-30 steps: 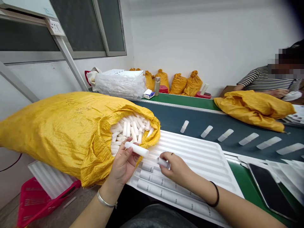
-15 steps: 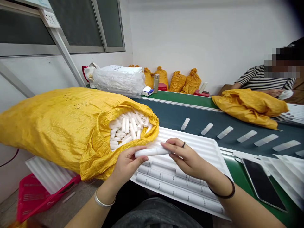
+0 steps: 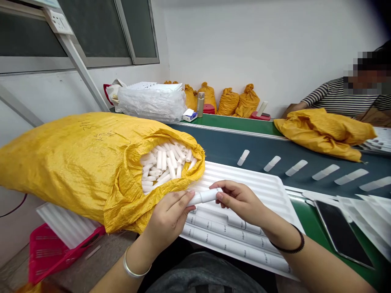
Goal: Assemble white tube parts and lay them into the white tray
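From the head camera I have the left hand (image 3: 169,213) and right hand (image 3: 242,201) gripping one white tube (image 3: 207,197) at six o'clock; my left fingers hide its left end. Nine o'clock, the yellow sack (image 3: 76,162) bears handwriting I can't read; five o'clock, printed tubes (image 3: 232,252) are likewise illegible.

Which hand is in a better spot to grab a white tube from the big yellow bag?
Probably the left hand: it's nearer the open end of the yellow bag, while the right hand is farther off, over the tray. Both hold white tube pieces, so the left might need to let go first.
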A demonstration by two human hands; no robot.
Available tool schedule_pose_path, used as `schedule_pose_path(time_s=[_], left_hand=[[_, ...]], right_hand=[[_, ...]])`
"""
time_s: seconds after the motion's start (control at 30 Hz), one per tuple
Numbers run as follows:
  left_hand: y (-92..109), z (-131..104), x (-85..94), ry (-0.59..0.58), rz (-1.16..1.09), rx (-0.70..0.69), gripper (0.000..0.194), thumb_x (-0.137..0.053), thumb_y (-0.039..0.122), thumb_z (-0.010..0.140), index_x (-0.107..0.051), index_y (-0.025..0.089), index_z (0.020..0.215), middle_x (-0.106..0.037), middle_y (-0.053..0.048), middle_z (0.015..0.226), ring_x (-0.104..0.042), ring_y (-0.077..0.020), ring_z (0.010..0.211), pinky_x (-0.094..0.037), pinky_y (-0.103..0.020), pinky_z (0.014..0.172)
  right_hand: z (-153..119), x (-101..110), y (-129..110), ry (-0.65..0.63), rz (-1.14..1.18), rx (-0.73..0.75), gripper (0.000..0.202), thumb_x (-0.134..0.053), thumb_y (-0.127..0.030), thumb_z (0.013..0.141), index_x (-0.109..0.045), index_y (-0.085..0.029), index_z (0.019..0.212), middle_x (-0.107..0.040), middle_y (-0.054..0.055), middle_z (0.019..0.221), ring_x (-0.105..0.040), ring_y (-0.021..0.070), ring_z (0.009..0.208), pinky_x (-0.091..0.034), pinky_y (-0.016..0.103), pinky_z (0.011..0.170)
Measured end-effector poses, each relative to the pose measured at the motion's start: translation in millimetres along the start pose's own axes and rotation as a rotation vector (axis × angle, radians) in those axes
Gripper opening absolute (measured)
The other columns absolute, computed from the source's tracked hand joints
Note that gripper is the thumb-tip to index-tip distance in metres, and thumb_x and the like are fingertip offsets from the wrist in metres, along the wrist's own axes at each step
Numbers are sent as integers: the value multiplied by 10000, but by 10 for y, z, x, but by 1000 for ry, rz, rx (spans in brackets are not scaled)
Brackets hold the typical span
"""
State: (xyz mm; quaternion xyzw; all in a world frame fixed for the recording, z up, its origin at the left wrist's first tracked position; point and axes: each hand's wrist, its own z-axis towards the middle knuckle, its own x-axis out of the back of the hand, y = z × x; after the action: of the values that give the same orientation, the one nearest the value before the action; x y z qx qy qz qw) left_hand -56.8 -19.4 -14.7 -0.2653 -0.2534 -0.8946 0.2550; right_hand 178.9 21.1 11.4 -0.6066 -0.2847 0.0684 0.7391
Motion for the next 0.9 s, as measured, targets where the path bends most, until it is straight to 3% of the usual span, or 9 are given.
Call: schedule_pose_path(time_s=[0.07, 0.17, 0.27, 0.33, 0.4, 0.5, 0.63, 0.77, 0.9], left_hand=[[17, -18, -38, 6, -6, -3, 501, -590, 32, 842, -515, 169, 1318, -686, -97, 1048, -635, -185, 962, -534, -308, 865], [25, -56, -96, -24, -56, 12, 490, -554, 27, 859, -503, 186, 1320, -686, -87, 1024, -640, -177, 938, -541, -297, 838], [-69, -61, -111, -164, -26, 21, 534, -549, 127, 897, -401, 204, 1403, -668, -100, 1116, -628, -201, 1015, -532, -332, 886], [-244, -29, -70, -245, 85, 83, 622, -562, 259, 906, -297, 166, 1461, -580, -155, 1291, -547, -261, 1187, -484, -406, 984], [-519, 25, 11, -265, 262, 252, 623, -512, 325, 922, -288, 105, 1460, -460, -196, 1415, -422, -297, 1319, -393, -451, 1077], [-1023, 102, 136, -309, 486, 565, 416, -366, 176, 931, -507, 82, 1311, -545, -181, 1318, -489, -262, 1250, -370, -401, 1088], [-1531, 102, 151, -396, 539, 685, 357, -449, 75, 798, -682, 105, 1066, -657, -185, 1057, -590, -313, 1067, -447, -449, 959], [-1701, 34, 85, -426, 539, 717, 262, -568, 112, 716, -727, 140, 923, -664, -187, 966, -596, -353, 993, -456, -493, 884], [-1602, 57, 88, -363, 443, 621, 210, -607, 192, 766, -717, 144, 937, -688, -159, 1042, -605, -314, 1041, -440, -434, 955]], right_hand=[[-23, -35, -21, -21, -6, 1, 306, -534, -390, 913, -635, -166, 1096, -641, 40, 769, -567, 127, 614, -483, 239, 557], [-38, -92, -16, -67, -193, 95, 271, -524, -335, 924, -643, -194, 1122, -683, 60, 908, -607, 140, 715, -493, 260, 665], [106, -104, 100, -137, -519, 141, 245, -629, -297, 856, -672, -200, 1077, -682, 72, 998, -623, 182, 867, -475, 289, 797], [327, -25, 250, -82, -741, 43, 209, -686, -293, 803, -693, -196, 988, -668, 75, 1011, -609, 205, 932, -455, 288, 842], [611, 151, 433, 71, -879, -122, 199, -637, -289, 838, -674, -185, 1004, -654, 88, 1036, -595, 221, 987, -435, 294, 879], [1009, 520, 705, 256, -932, -340, 271, -472, -264, 936, -592, -150, 1150, -643, 125, 1068, -596, 236, 1013, -442, 322, 865], [1277, 866, 957, 245, -935, -614, 252, -522, -329, 944, -606, -135, 1083, -647, 85, 1031, -629, 184, 903, -509, 343, 795], [1319, 991, 995, 135, -939, -762, 282, -565, -372, 928, -614, -142, 1083, -643, 64, 1063, -634, 168, 902, -536, 367, 802], [1213, 956, 787, 94, -1005, -777, 298, -549, -366, 927, -640, -103, 1036, -658, 126, 1052, -635, 222, 953, -502, 413, 843]])
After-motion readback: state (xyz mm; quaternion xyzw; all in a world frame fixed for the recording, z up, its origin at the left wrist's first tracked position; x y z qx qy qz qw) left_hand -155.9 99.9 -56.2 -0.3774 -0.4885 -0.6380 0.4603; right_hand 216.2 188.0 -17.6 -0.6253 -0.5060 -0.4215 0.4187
